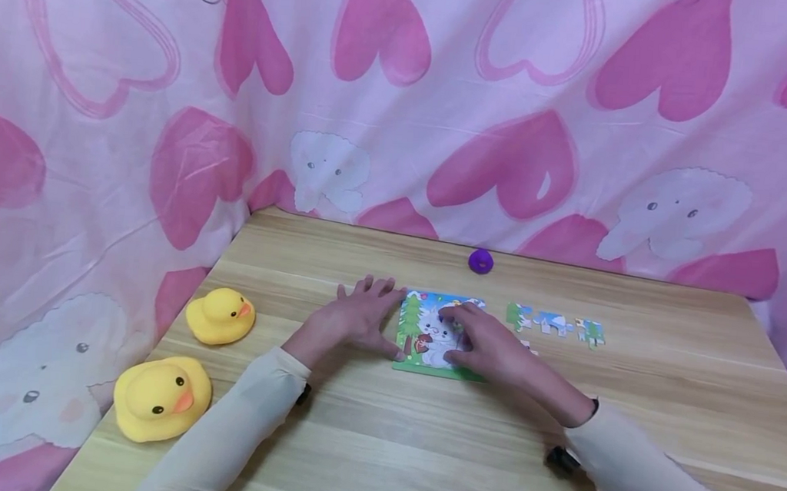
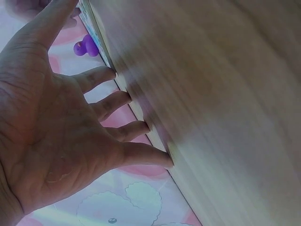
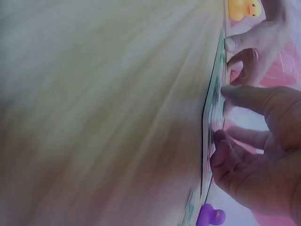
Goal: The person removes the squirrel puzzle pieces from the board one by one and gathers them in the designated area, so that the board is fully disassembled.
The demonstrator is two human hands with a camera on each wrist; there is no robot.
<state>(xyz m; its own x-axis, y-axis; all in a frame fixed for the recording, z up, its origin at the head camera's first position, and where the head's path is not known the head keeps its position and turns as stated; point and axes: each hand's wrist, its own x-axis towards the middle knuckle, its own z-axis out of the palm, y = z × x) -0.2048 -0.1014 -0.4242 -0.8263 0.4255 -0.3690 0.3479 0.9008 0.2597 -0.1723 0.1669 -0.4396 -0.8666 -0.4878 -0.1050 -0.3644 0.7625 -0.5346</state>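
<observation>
A rabbit jigsaw puzzle (image 1: 427, 347) lies flat at mid-table in the head view, with a tree at its left side. Beside its left edge rests my left hand (image 1: 360, 316), fingers spread; the thumb touches the puzzle's lower left, and the other fingertips meet the tabletop in the left wrist view. My right hand (image 1: 496, 350) covers the puzzle's right part. Its thumb (image 3: 247, 98) and bent fingertips touch the puzzle surface, set apart from each other. Loose jigsaw pieces (image 1: 552, 324) lie to the right of the puzzle. Part of the picture is hidden under the right hand.
Two yellow rubber ducks (image 1: 221, 317) stand along the left table edge. A small purple duck (image 1: 481, 262) sits near the back edge of the wooden table (image 1: 376, 460). Behind and to the left hangs a pink curtain (image 1: 403, 123) with hearts.
</observation>
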